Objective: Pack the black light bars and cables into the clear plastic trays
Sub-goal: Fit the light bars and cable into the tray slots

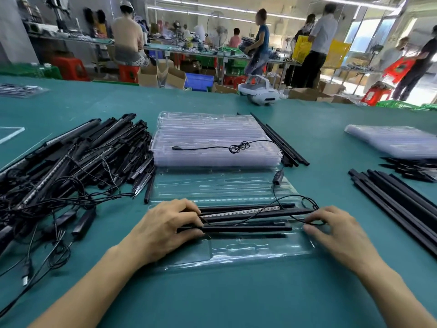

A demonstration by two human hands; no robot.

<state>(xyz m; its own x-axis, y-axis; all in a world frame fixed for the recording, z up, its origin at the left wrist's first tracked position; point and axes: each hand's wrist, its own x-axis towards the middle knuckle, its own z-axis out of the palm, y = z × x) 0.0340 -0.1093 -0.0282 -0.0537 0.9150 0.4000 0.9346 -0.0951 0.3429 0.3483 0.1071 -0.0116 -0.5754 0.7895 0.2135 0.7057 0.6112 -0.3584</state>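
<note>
light bars [246,229]: black | tray [260,252]: clear | table [212,299]: teal

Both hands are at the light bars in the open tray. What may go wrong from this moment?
1. The cable trails out over the tray stack; it may snag or drag.
2. A strand crosses the light bars, so they may not seat flat in the open tray.

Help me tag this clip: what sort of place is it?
Probably a factory packing floor: heaped light bars, stacked clear trays on a green worktable, workers at benches behind.
</note>
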